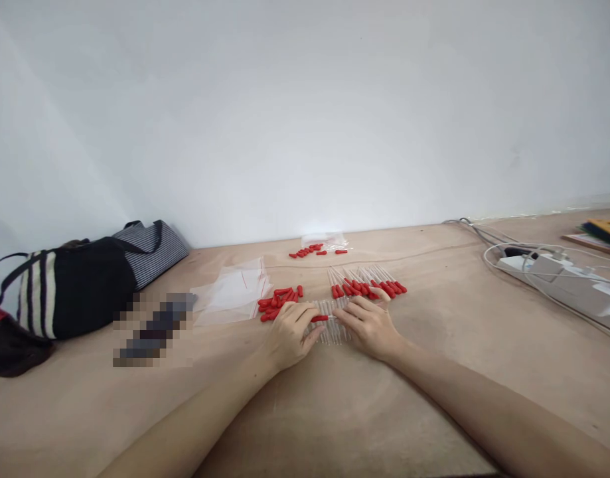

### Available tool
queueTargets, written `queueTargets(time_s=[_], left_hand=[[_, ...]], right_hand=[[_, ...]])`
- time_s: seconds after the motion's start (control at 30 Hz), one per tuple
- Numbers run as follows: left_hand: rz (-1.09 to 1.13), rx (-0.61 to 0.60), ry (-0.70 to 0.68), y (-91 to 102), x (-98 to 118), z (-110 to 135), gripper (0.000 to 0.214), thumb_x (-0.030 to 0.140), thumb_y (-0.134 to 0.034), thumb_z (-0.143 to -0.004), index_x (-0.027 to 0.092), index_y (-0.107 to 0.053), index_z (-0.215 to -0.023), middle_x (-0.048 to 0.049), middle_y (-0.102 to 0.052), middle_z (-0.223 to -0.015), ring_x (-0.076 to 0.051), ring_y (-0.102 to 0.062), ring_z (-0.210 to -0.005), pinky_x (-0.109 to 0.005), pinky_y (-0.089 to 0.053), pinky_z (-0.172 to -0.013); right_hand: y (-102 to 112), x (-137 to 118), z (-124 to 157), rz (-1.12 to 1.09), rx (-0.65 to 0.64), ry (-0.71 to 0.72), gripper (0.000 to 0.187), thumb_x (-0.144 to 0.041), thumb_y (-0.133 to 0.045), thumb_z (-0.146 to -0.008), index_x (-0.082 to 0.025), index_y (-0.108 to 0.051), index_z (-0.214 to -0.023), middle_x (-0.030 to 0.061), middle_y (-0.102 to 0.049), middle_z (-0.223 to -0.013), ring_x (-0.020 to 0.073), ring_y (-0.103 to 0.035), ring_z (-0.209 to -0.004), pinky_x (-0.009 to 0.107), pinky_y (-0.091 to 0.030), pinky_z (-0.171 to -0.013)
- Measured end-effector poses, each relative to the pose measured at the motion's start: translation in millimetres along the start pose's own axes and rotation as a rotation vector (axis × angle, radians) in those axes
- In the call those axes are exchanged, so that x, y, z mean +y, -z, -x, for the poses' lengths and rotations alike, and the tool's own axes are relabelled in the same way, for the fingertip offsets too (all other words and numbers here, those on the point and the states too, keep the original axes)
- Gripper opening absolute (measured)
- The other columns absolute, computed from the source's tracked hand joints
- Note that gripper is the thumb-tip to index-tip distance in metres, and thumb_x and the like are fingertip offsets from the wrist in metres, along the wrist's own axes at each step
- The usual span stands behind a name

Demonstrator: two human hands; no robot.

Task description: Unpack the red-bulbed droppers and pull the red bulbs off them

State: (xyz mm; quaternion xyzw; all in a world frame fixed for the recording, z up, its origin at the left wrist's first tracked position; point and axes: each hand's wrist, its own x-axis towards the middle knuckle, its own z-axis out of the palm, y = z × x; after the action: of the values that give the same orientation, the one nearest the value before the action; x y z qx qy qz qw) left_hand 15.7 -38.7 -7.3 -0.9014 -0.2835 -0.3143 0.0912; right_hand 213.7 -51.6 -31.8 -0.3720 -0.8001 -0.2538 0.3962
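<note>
- Pinching a red bulb [320,318] between thumb and fingers, the left hand [289,328] works at the near middle of the wooden table [334,411].
- The right hand [372,328] is just to the right, fingers bent towards the bulb's right end; whether they grip a tube I cannot tell.
- Loose clear tubes [329,337] lie side by side beneath and between both hands.
- A pile of red bulbs [279,300] lies just beyond the left hand, right of some clear plastic bags [235,285].
- Beyond the right hand, red-ended tubes [369,284] lie in a row, bulbs nearer.
- More red bulbs lie at the far side, near the wall [305,133].
</note>
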Motion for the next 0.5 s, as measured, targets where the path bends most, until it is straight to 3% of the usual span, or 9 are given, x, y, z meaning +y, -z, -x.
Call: queueTargets(time_s=[0.1,0.5], left_hand=[[0.07,0.051,0.063,-5.8,-1,7,0.013,0.028,-0.048,-0.086,0.019,-0.057,-0.091,-0.0026,-0.064,-0.082,-0.017,-0.054,-0.078,-0.031,-0.036,-0.073],[0.016,-0.063,0.138,-5.8,7,11,0.018,0.019,-0.041,-0.086,0.018,-0.055,-0.075,-0.0016,-0.061,-0.072,-0.017,-0.05,-0.072,-0.035,-0.026,-0.073]], right_hand=[[1,-2,1,-0.044,-0.019,-0.029,0.018,-0.023,-0.046,-0.086,-0.021,-0.062,-0.079,-0.004,-0.057,-0.059,0.0095,-0.045,-0.063,0.036,-0.018,-0.088],[2,-4,5,-0.193,-0.119,-0.041,0.02,-0.023,-0.045,-0.085,-0.021,-0.061,-0.074,-0.0041,-0.052,-0.053,0.0103,-0.041,-0.063,0.036,-0.017,-0.082]])
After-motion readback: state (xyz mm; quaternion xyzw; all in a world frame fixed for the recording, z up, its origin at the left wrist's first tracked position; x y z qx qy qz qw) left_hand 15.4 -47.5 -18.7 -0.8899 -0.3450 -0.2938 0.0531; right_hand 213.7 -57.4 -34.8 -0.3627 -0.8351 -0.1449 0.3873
